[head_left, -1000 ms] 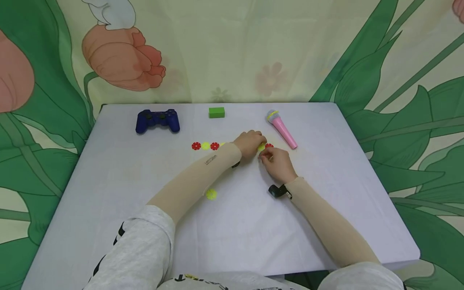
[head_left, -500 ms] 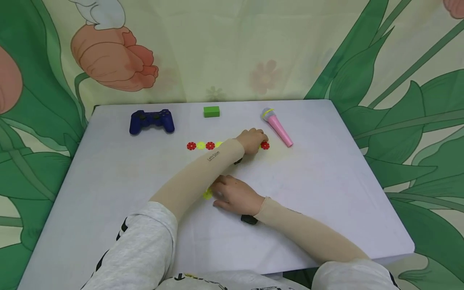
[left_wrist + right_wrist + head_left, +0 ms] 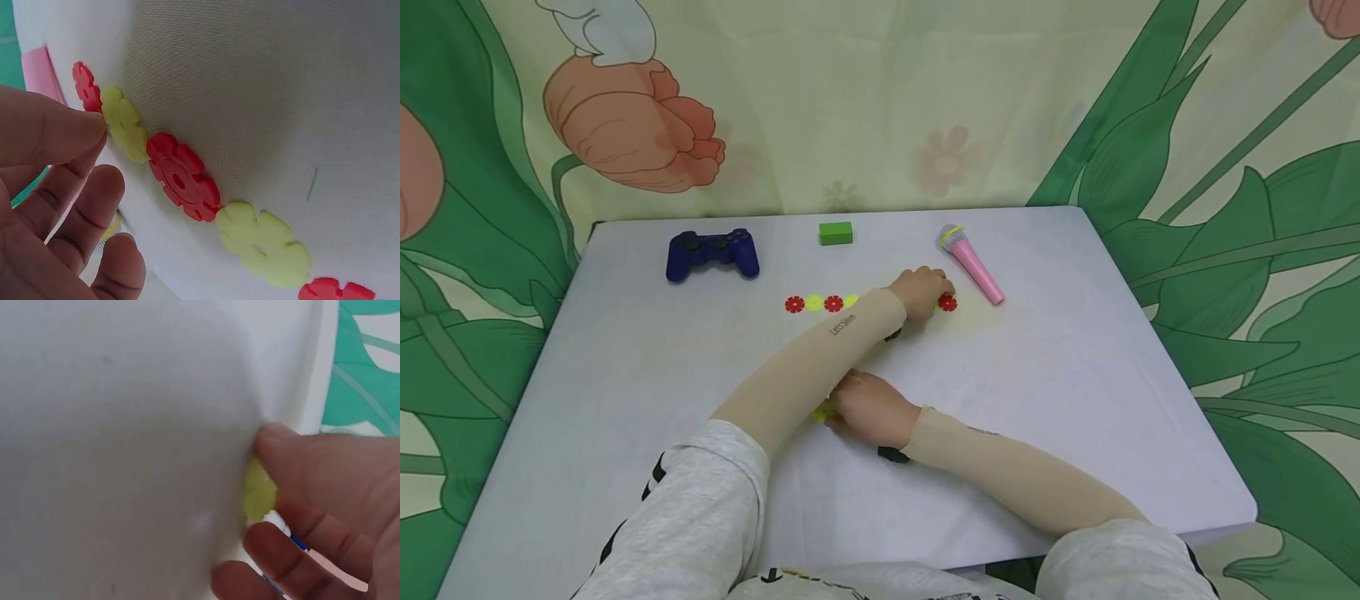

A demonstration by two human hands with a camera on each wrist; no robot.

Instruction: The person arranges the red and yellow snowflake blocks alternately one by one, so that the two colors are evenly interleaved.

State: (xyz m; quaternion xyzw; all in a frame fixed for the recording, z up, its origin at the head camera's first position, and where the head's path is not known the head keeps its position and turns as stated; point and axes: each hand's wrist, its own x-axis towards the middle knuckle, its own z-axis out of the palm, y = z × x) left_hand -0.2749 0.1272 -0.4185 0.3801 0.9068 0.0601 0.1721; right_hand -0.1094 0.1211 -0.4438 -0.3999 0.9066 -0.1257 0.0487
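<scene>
My left hand [image 3: 922, 293] is at the right end of a row of red and yellow flower-shaped interlocking discs. In the left wrist view, its thumb and index finger pinch the row where the end red disc [image 3: 86, 86] meets a yellow disc [image 3: 124, 124]; another red disc [image 3: 183, 177] and yellow disc [image 3: 264, 244] follow. The left forearm hides the middle of the row in the head view. Below that forearm, my right hand [image 3: 874, 408] has its thumb and fingers around a loose yellow flower-shaped disc [image 3: 259, 492] at the tabletop, partly covered by the fingers.
Along the back of the white table [image 3: 1075, 350] lie a dark blue game controller [image 3: 712, 254], a green block [image 3: 836, 233] and a pink toy microphone [image 3: 973, 265]. The microphone is just beyond the left hand. A patterned cloth hangs behind the table.
My right hand has left the row's right end, moved left and nearer the body, and taken hold of the loose yellow disc. The left hand has stayed at the row.
</scene>
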